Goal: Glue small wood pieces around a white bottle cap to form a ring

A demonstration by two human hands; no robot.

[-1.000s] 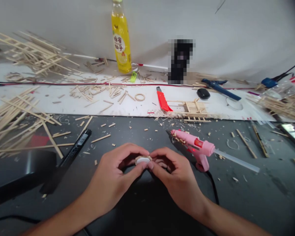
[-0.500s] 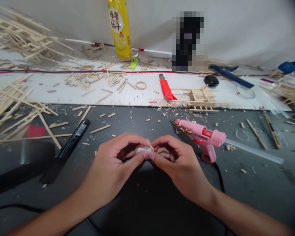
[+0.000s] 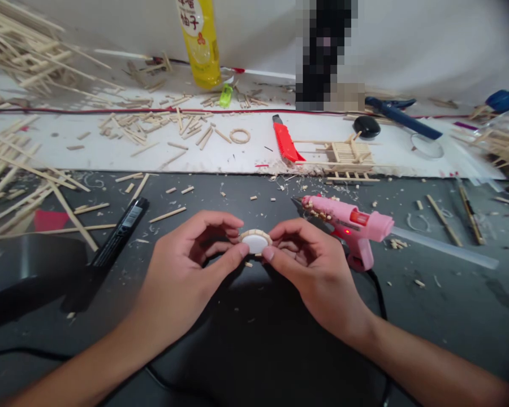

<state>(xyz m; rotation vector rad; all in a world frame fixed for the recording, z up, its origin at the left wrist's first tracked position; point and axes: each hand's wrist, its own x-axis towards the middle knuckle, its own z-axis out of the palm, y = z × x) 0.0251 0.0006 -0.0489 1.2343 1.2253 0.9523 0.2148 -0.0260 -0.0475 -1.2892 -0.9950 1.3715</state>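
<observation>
Between my hands is a small white disc (image 3: 255, 244) with a ring of short wooden pieces (image 3: 257, 232) round its edge. My left hand (image 3: 203, 249) pinches its left side between thumb and fingers. On the right side, my right hand (image 3: 301, 251) grips it the same way, thumb at the near rim. Some fingertips are hidden behind the disc. Just right of my right hand lies a pink hot glue gun (image 3: 348, 220) with its red light lit and a clear glue stick (image 3: 445, 247) sticking out of its back.
A black marker (image 3: 121, 232) and wooden sticks (image 3: 63, 198) lie at left. Behind, on a white strip, are a wooden ring (image 3: 240, 135), a red utility knife (image 3: 285, 141) and a small stick structure (image 3: 350, 155). A yellow bottle (image 3: 201, 51) stands at the back. A black cable (image 3: 379, 305) trails at right.
The disc shows more of its white face now, as my fingers have spread from over its top. My left hand has shifted slightly left, and the view has tipped down a little.
</observation>
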